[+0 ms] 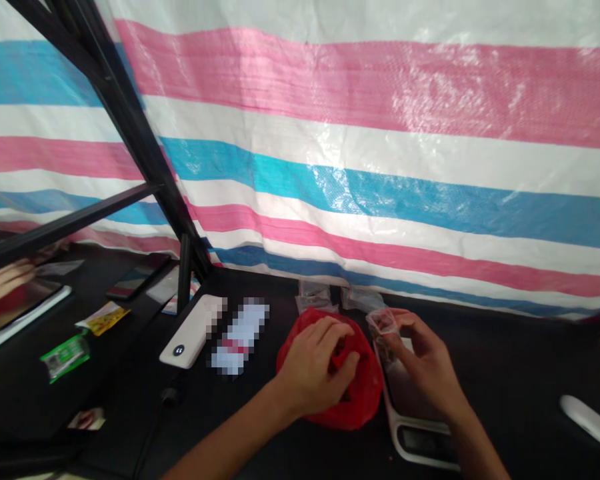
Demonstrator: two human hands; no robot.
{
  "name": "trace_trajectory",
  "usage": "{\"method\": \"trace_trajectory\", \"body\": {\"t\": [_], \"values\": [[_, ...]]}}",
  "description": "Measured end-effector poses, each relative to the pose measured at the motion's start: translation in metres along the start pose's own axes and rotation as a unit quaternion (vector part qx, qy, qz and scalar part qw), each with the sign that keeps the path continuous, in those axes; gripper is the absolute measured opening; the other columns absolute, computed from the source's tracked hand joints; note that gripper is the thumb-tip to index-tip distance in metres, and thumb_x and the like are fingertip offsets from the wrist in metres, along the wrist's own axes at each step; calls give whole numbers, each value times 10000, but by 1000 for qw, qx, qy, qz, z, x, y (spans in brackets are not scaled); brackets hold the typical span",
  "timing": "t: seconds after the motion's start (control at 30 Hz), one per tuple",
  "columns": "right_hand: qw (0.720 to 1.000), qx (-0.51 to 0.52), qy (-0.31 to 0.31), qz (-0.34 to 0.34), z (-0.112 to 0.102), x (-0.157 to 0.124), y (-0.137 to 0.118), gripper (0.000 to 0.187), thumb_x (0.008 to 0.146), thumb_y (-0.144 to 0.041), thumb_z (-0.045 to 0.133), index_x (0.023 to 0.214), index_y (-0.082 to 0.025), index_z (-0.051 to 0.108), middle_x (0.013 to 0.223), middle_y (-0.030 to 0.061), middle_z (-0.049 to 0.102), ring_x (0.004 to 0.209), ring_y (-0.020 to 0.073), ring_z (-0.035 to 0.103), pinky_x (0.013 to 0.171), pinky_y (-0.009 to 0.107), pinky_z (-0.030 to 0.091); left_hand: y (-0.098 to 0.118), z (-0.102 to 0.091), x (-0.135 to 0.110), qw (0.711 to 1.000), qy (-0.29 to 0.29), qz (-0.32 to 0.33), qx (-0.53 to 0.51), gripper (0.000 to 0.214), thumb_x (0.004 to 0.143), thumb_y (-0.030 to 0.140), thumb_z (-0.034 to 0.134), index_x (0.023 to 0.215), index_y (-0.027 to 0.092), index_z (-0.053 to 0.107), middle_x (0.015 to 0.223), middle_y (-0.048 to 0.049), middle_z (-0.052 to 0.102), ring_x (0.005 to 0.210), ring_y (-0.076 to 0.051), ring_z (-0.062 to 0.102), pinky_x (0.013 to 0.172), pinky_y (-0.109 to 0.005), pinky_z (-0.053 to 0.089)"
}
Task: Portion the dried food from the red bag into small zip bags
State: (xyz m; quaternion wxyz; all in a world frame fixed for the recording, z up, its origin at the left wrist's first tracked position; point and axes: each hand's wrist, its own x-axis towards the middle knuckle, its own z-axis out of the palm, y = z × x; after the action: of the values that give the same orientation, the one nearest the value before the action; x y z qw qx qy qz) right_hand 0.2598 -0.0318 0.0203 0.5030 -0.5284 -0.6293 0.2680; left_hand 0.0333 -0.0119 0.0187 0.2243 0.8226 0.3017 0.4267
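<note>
A red plastic bag (365, 400) lies opened out on the black table, with small dark pieces inside that are too unclear to name. Over its mouth is my left hand (315, 367), fingers curved and thumb apart, with nothing visible between them. My right hand (425, 360) pinches a small clear plastic bag (381, 323) by its edge; something brownish shows in its lower part. Beneath that hand sits a white digital scale (397, 427) with a dark top and a display at the near end, partly covered by my hand and forearm.
Clear plastic bags (363, 299) lie behind the red bag. Leftward are a white power bank (193, 333), a blurred-out packet (240, 337), a green packet (66, 357) and a yellow packet (105, 318). Another person's hand (7, 283) is at far left, beyond a black frame (130, 133).
</note>
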Motion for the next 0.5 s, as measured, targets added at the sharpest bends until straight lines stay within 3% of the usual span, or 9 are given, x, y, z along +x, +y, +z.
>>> {"method": "trace_trajectory", "body": {"t": [0.1, 0.17, 0.27, 0.4, 0.5], "values": [[998, -3, 16, -62, 31, -5, -10, 108, 898, -326, 696, 879, -248, 623, 1067, 54, 660, 1031, 226, 641, 906, 357, 516, 2, 13, 0, 994, 1, -99, -51, 134, 946, 276, 577, 1069, 224, 566, 983, -39, 652, 887, -206, 615, 787, -335, 493], [996, -2, -16, -86, 43, -10, -12, 82, 895, -289, 699, 951, -262, 647, 1115, 56, 647, 1073, 228, 631, 939, 358, 506, -4, 16, -5, 988, 29, -127, -80, 104, 970, 299, 557, 1037, 220, 568, 986, -37, 644, 906, -197, 606, 808, -324, 484], [995, 28, -44, -82, 48, -15, -9, 85, 917, -272, 671, 998, -272, 648, 1126, 55, 646, 1075, 222, 633, 939, 351, 509, -14, 15, -13, 986, 75, -107, -104, 95, 987, 288, 530, 1021, 207, 566, 1014, -53, 626, 961, -197, 593, 864, -328, 478], [995, 65, 52, -56, 47, -17, 0, 48, 926, -247, 666, 944, -271, 629, 922, 7, 653, 902, 171, 644, 847, 290, 520, -18, 13, -17, 989, 79, -47, -114, 94, 981, 220, 519, 1052, 202, 577, 1057, -68, 620, 1024, -199, 590, 910, -329, 474], [994, 69, 75, -49, 47, -18, 4, 79, 904, -237, 696, 941, -266, 633, 862, -12, 642, 834, 148, 633, 814, 264, 517, -17, 16, -17, 985, 81, -49, -143, 79, 985, 189, 500, 980, 198, 578, 1016, -59, 625, 960, -177, 604, 856, -296, 482]]}}
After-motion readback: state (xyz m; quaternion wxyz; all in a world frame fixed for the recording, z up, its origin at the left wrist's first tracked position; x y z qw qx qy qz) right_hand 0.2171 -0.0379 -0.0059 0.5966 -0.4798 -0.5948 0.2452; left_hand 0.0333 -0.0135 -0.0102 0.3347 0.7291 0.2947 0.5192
